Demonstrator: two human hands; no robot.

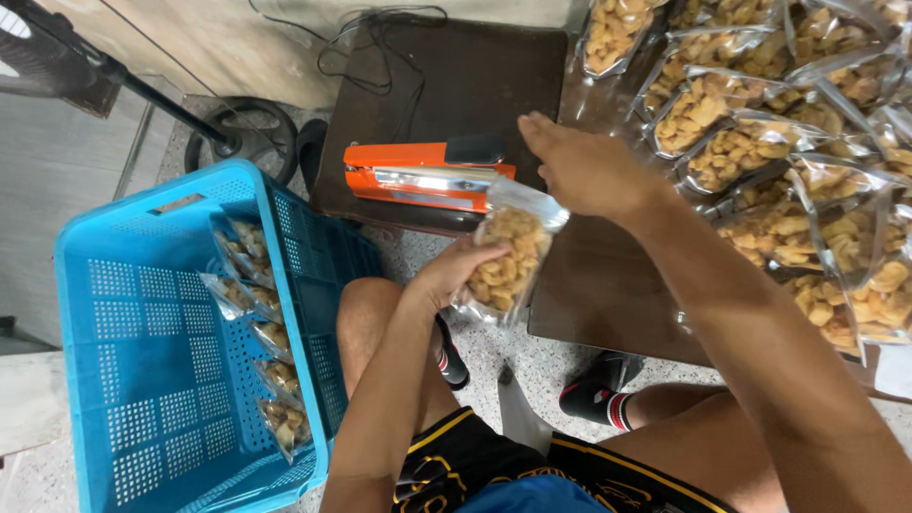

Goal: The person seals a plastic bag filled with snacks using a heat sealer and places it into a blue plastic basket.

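crate (142,361): big blue one, left of the left hand, few packed pouches inside
sealer (427,178): orange, just ahead of both hands
right hand (584,166): open, empty, reaching over sealer
left hand (456,275): clamped round snack pouch (508,261), mouth looks unsealed, so sealing step, needs lining up

One blue crate (142,361) — one orange sealer (423,176) — two hands.

Floor (475,351): pale speckled terrazzo, evenly lit. Wall (237,47) at rear: beige, worn. Dark brown low surface (589,285) occupies the right side; a second dark board (456,76) abuts its left edge. A fan stand (237,138) with round black base sits at upper left, cables (380,28) trailing behind
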